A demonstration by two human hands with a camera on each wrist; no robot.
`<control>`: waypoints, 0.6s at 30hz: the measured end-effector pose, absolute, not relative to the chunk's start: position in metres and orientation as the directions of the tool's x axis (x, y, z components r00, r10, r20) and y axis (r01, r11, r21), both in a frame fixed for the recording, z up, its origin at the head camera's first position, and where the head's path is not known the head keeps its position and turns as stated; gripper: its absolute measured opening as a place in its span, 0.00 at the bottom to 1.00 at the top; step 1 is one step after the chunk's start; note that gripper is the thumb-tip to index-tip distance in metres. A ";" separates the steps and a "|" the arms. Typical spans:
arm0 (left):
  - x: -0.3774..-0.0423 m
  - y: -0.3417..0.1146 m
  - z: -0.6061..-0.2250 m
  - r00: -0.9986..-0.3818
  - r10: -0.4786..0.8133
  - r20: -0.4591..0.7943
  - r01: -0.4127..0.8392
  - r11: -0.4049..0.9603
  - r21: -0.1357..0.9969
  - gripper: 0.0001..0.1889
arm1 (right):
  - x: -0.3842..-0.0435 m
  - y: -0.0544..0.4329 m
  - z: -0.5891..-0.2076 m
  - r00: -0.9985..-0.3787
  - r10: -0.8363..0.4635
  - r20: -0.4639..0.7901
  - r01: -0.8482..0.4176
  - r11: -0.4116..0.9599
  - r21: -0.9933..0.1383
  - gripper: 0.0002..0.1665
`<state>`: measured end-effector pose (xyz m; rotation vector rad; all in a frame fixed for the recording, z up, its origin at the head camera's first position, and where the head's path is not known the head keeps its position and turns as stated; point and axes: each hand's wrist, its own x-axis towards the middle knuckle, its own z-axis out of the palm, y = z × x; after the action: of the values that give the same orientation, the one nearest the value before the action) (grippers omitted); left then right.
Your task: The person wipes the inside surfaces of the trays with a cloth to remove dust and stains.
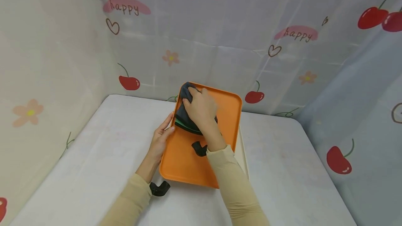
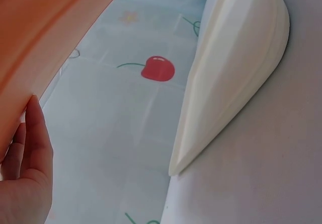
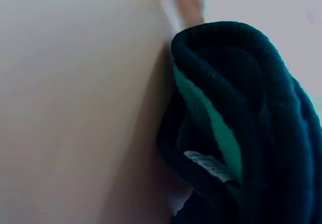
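My left hand (image 1: 158, 142) holds an orange tray (image 1: 185, 161) by its left edge, and the tray is tilted up toward me above the table. In the left wrist view, fingers (image 2: 37, 133) lie against the tray's underside. My right hand (image 1: 201, 107) grips a folded dark cloth (image 1: 185, 112) over the upper left part of the tray's face. The cloth has a green inner side (image 3: 214, 118), thick dark bound edges and a small white tag (image 3: 207, 164). In the right wrist view most of that hand is out of sight.
Behind the orange tray a cream-white tray (image 2: 231, 68) rests on the white-covered table (image 1: 276, 163), mostly hidden in the head view. A curtain (image 1: 207, 65) printed with cherries and hearts stands along the table's back and sides. At each wrist sits a black curved piece (image 1: 160, 188).
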<state>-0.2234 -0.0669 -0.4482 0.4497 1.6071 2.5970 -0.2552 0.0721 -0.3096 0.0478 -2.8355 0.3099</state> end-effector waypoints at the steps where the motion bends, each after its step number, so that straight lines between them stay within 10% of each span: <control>1: -0.223 -0.066 -0.448 -0.955 0.197 0.221 0.109 -0.460 0.881 0.29 | -0.255 0.069 -0.310 -0.957 -0.012 0.291 -0.074 0.976 -0.206 0.29; 18: -0.225 -0.068 -0.450 -0.969 0.117 0.219 0.141 -0.465 0.874 0.29 | -0.256 0.060 -0.320 -0.952 -0.088 0.292 -0.140 0.976 -0.164 0.28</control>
<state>-0.2252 -0.0680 -0.4500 0.3943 1.6313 2.6722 -0.2560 0.0599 -0.3201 0.1673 -2.8377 0.2647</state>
